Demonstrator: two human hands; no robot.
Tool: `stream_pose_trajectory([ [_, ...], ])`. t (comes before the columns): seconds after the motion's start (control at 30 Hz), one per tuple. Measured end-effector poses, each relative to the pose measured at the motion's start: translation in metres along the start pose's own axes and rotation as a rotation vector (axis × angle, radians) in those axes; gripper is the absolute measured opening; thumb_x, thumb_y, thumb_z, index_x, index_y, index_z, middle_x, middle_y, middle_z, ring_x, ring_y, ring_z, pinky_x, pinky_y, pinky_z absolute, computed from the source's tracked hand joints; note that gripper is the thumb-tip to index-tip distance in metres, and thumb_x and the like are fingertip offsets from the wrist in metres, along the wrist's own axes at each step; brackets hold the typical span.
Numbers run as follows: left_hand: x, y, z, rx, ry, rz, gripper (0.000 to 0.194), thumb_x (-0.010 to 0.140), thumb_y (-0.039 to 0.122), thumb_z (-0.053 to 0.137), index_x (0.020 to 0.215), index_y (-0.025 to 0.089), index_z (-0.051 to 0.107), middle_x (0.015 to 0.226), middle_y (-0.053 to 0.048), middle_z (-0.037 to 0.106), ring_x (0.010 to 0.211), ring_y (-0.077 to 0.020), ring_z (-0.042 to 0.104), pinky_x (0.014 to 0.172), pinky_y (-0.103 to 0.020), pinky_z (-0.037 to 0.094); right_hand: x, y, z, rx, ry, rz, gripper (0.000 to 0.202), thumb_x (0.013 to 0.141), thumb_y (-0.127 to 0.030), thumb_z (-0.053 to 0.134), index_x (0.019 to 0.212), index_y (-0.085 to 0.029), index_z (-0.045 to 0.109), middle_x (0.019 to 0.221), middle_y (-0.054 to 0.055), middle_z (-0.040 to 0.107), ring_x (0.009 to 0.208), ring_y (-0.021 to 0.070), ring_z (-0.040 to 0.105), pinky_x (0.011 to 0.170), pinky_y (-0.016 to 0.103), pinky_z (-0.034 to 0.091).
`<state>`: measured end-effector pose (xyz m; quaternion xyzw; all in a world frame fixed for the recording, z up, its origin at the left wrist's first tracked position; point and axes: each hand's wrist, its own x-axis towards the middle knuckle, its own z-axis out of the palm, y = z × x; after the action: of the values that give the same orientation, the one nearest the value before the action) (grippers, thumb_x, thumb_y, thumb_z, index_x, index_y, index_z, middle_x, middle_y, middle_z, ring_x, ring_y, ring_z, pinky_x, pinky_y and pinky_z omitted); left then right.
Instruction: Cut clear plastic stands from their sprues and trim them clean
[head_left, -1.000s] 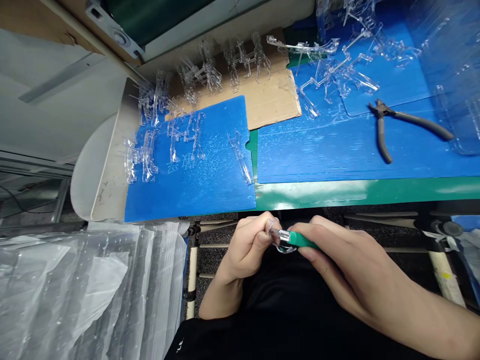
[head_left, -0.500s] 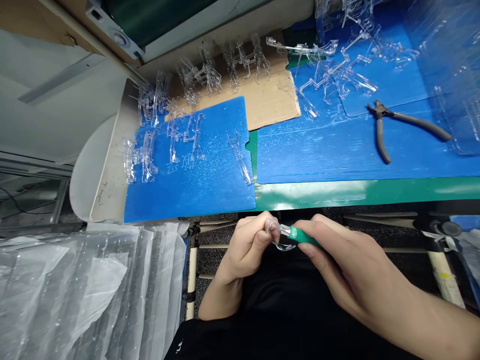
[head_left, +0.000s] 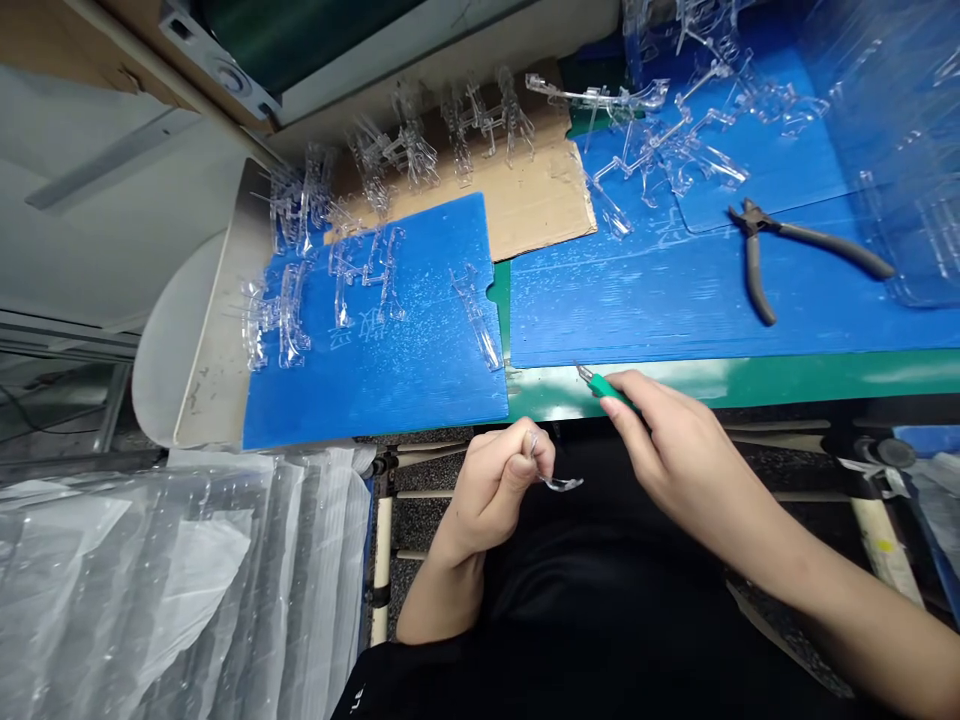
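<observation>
My left hand (head_left: 499,485) is closed around a clear plastic part (head_left: 561,485) in front of the table edge. Only the end of that part sticks out past the fingers. Pinched in my right hand (head_left: 675,440) is a green-handled craft knife (head_left: 604,388), its metal tip pointing up and left over the green table strip. The knife and the clear part are apart. On the blue sheet ahead of my left hand lies a single clear plastic piece (head_left: 478,318).
Diagonal cutters (head_left: 757,225) lie on the right blue sheet (head_left: 645,290). Clear plastic frames (head_left: 664,145) are piled behind them, and several more line the cardboard (head_left: 547,190). Stacked translucent bags (head_left: 187,570) fill the lower left.
My right hand has pulled the craft knife away from the clear part, up to the table's front edge. My left hand still holds the part in nearly the same place.
</observation>
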<state>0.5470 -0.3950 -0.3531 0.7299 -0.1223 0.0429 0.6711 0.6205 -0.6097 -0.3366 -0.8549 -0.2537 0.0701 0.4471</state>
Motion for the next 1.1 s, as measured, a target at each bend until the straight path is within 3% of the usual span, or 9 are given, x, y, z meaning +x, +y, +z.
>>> stream_pose_trajectory([
  [0.1,-0.001,-0.002,-0.001,0.007,-0.014,-0.025,0.046,0.118,0.052,0.046,0.090,0.018,0.059,0.074,-0.001,0.055,0.063,-0.0137,0.052,0.059,-0.029,0.036,-0.001,-0.001,0.001,0.080,-0.019,0.005,0.014,0.117,-0.024,0.053,0.115,-0.021,0.066,0.109,0.008,0.077,0.097,0.0250,0.074,0.081,0.036,0.050],
  [0.27,0.001,-0.003,0.002,-0.017,-0.015,0.024,0.045,0.118,0.052,0.047,0.090,0.019,0.058,0.072,0.000,0.053,0.063,-0.0142,0.053,0.061,-0.029,0.037,-0.008,-0.017,-0.008,0.189,-0.005,-0.042,0.015,0.117,-0.024,0.055,0.127,-0.022,0.066,0.113,0.006,0.076,0.100,0.0210,0.073,0.086,0.033,0.053],
  [0.47,0.003,-0.001,0.004,-0.031,-0.025,0.056,0.040,0.118,0.048,0.049,0.092,0.019,0.058,0.073,0.000,0.053,0.064,-0.0139,0.054,0.063,-0.029,0.038,-0.013,-0.025,-0.015,0.322,-0.002,-0.083,0.010,0.116,-0.021,0.056,0.119,-0.025,0.065,0.104,0.000,0.073,0.091,0.0144,0.071,0.084,0.028,0.054],
  [0.53,0.004,0.000,0.004,-0.026,-0.023,0.061,0.042,0.118,0.049,0.049,0.091,0.019,0.059,0.074,0.000,0.053,0.064,-0.0134,0.053,0.062,-0.029,0.037,-0.015,-0.028,-0.015,0.396,-0.020,-0.069,0.008,0.113,-0.024,0.065,0.120,-0.026,0.064,0.100,-0.002,0.071,0.080,0.0120,0.067,0.075,0.026,0.053],
  [0.67,0.004,0.002,0.005,-0.025,-0.019,0.060,0.041,0.118,0.048,0.049,0.090,0.019,0.060,0.074,0.000,0.053,0.064,-0.0136,0.054,0.059,-0.028,0.039,-0.017,-0.035,-0.011,0.531,-0.075,-0.082,0.031,0.097,-0.023,0.089,0.120,-0.027,0.068,0.093,-0.007,0.067,0.071,0.0096,0.060,0.063,0.023,0.050],
  [0.8,0.003,0.003,0.005,-0.060,-0.015,0.027,0.040,0.118,0.047,0.048,0.094,0.019,0.061,0.077,-0.001,0.058,0.065,-0.0132,0.055,0.059,-0.026,0.041,-0.013,-0.041,-0.006,0.570,-0.082,-0.070,0.015,0.099,-0.012,0.082,0.104,-0.022,0.072,0.081,-0.007,0.061,0.069,0.0091,0.055,0.064,0.023,0.047],
  [0.97,0.000,0.002,0.006,-0.081,-0.015,-0.040,0.045,0.118,0.051,0.045,0.093,0.018,0.062,0.077,-0.002,0.059,0.063,-0.0136,0.052,0.059,-0.028,0.040,-0.011,-0.044,-0.004,0.563,-0.071,-0.068,0.014,0.098,-0.008,0.080,0.093,-0.019,0.073,0.075,-0.007,0.055,0.066,0.0098,0.051,0.063,0.025,0.043],
  [1.1,-0.001,-0.001,0.002,-0.143,-0.028,-0.055,0.044,0.118,0.054,0.047,0.101,0.018,0.067,0.079,-0.003,0.062,0.065,-0.0136,0.056,0.062,-0.027,0.042,-0.009,-0.042,-0.004,0.569,-0.019,-0.068,0.013,0.099,-0.011,0.081,0.092,-0.021,0.075,0.080,-0.004,0.064,0.069,0.0114,0.055,0.066,0.027,0.046],
])
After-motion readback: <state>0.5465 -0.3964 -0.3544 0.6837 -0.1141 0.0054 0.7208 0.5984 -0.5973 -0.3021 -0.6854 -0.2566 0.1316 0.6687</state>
